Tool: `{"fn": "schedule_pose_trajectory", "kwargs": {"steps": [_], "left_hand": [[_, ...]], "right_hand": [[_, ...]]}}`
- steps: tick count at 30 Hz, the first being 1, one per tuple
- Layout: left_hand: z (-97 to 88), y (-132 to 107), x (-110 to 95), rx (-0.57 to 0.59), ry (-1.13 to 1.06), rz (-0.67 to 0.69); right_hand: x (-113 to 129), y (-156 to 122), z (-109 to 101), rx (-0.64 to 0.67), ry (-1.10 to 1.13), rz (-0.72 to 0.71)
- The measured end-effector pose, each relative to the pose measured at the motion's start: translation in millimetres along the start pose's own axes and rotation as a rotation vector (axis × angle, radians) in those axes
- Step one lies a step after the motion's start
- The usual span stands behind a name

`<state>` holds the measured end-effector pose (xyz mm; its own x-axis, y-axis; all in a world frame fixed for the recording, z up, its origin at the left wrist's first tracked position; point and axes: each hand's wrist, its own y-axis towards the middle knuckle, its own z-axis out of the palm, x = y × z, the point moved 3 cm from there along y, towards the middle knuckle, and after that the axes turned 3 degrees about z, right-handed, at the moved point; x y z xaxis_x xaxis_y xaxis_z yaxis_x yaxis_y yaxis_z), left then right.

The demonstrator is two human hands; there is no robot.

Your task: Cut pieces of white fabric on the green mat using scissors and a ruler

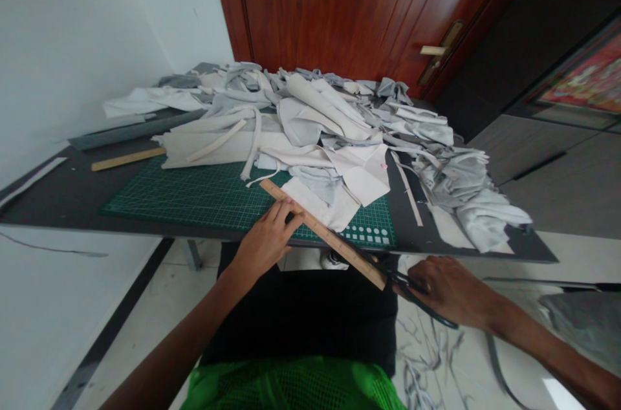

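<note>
My left hand (275, 229) presses a wooden ruler (334, 240) near its upper end, over the front edge of a green cutting mat (194, 196). The ruler slants down to the right, and its lower end sticks out past the table edge. A pale piece of fabric (317, 203) lies against the ruler's far side. In my right hand (444, 290) is a pair of black-handled scissors (427, 308), held beside the ruler's lower end. The blades are partly hidden along the ruler, so I cannot tell how far apart they are.
A heap of white and grey fabric scraps (310, 112) covers the back of the dark table (53, 203). Another wooden strip (129, 158) lies at the left. Behind stands a reddish wooden door (330, 2). Thin offcuts (422, 358) litter the floor at the right.
</note>
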<state>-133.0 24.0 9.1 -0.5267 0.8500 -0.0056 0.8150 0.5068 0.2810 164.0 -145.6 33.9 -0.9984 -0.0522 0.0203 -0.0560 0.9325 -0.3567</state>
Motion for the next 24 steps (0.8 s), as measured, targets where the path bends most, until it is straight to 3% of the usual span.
{"fn": "schedule_pose_trajectory", "kwargs": {"steps": [16, 24], "left_hand": [[3.6, -0.3, 0.8, 0.008, 0.012, -0.003], [1.5, -0.1, 0.3, 0.003, 0.027, 0.005]], "right_hand": [[-0.9, 0.0, 2.6, 0.001, 0.061, 0.012], [-9.4, -1.9, 0.4, 0.082, 0.295, 0.016]]}}
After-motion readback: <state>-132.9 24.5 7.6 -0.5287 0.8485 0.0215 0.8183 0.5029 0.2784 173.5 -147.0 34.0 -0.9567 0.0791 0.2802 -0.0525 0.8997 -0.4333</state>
